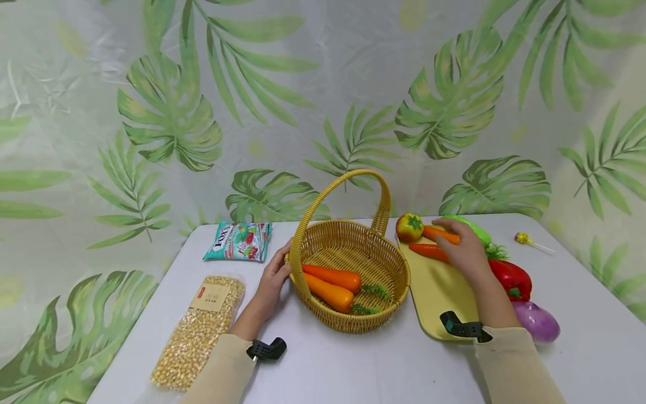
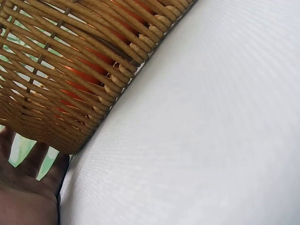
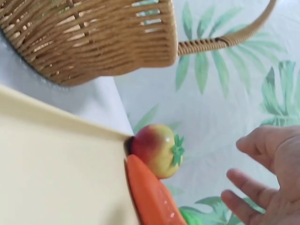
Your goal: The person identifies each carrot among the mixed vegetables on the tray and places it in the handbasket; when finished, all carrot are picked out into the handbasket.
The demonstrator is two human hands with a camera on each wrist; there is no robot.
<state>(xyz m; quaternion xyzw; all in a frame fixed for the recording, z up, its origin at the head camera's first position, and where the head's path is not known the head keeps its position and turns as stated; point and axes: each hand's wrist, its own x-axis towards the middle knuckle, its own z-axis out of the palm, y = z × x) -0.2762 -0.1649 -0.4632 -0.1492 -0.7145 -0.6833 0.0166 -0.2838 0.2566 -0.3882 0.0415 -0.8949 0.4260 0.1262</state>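
Observation:
My left hand (image 1: 272, 278) rests against the outer left side of a wicker basket (image 1: 353, 322), its fingers (image 2: 35, 159) spread along the woven wall. Inside the basket lie two orange carrots, an upper carrot (image 1: 333, 276) and a lower carrot (image 1: 328, 293), with green tops. Over the far part of a pale yellow cutting board (image 1: 434, 297) my right hand (image 1: 466, 252) hovers, fingers apart and holding nothing. Below it are a near carrot (image 1: 428, 251) and a far carrot (image 1: 443, 233), both partly hidden. Beside them sits a red-yellow fruit (image 3: 154, 150) with a green leafy top.
Right of the board are a red bell pepper (image 1: 512, 279), a purple vegetable (image 1: 537, 322), a green vegetable (image 1: 471, 227) and a lollipop (image 1: 525, 238). To the left lie a Fox's candy bag (image 1: 239, 241) and a clear bag of corn kernels (image 1: 199, 331). A leaf-patterned curtain hangs behind.

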